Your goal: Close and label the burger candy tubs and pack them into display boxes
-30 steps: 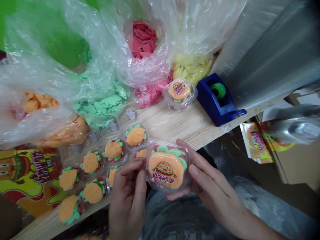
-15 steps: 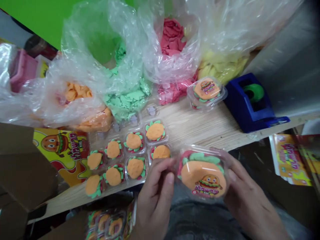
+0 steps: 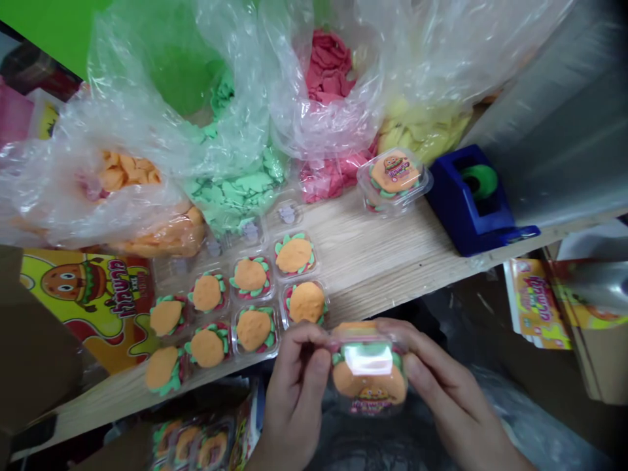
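Holding burger tub [image 3: 369, 374] (maybe clay), both hands [image 3: 294, 399] [image 3: 454, 386].

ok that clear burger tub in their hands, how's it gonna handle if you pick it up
The clear plastic tub is probably light and fairly stiff: the left hand and right hand hold it at its sides with just their fingers. Its glossy lid may feel slightly slippery. The matching tubs sit flat, so it likely won't roll.
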`<state>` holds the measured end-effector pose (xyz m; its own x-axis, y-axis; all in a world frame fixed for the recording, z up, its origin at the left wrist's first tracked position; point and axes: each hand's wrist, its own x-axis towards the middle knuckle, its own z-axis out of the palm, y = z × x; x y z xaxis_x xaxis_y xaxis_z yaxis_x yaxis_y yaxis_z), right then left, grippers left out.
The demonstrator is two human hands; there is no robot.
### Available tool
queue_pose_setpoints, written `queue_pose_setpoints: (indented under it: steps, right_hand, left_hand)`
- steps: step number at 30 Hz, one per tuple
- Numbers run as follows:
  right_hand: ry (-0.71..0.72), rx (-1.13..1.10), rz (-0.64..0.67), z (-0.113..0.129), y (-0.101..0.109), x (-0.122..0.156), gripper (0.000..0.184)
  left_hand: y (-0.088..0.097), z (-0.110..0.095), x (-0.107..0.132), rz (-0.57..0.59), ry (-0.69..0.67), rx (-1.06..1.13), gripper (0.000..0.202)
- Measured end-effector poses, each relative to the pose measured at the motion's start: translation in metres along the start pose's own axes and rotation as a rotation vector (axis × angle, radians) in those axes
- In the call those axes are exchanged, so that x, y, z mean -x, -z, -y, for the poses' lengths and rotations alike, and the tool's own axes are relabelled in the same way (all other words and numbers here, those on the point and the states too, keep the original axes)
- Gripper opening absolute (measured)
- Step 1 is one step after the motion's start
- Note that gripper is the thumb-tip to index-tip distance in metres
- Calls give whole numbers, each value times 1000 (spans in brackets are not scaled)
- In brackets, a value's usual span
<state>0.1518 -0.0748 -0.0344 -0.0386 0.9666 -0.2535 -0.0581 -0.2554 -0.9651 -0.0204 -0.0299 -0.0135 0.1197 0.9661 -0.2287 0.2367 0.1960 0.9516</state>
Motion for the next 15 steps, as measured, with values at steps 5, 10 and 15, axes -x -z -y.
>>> queue_pose_setpoints:
  steps: [5,10,15]
  right_hand:
    - [-89,21,48,-25,4,11,31]
    - [-217,143,57,-45,10,22,25]
    - [-243,118,102,-34,12,23,24]
  left_hand:
    - [12,21,-1,315,197,-47,12]
    - [9,43,12,432,318,-118,13]
    - [9,42,19,583,269,-231,15]
